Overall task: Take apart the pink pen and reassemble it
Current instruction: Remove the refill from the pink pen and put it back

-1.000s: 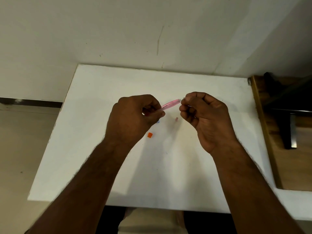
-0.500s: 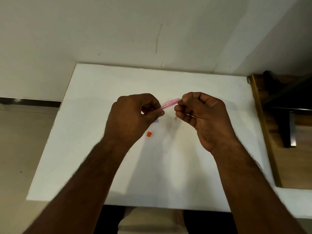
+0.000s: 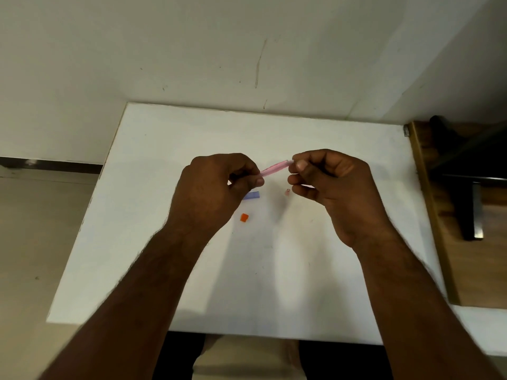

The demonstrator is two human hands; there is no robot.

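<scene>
The pink pen barrel (image 3: 275,168) is held above the white table (image 3: 164,242), slanting up to the right. My left hand (image 3: 216,190) pinches its lower left end. My right hand (image 3: 332,187) has thumb and forefinger closed at the barrel's upper right tip; whether a small part is between them I cannot tell. A tiny pink piece (image 3: 287,192) lies on the table just below my right fingers.
A small purple piece (image 3: 251,195) and a small orange piece (image 3: 244,217) lie on the table under my left hand. A wooden surface (image 3: 477,264) with a dark metal object (image 3: 473,212) adjoins the table on the right. A wall runs behind.
My right hand's fingers have shifted slightly at the barrel's tip; the purple piece under my left hand now shows more. The pen stays at the same slant.
</scene>
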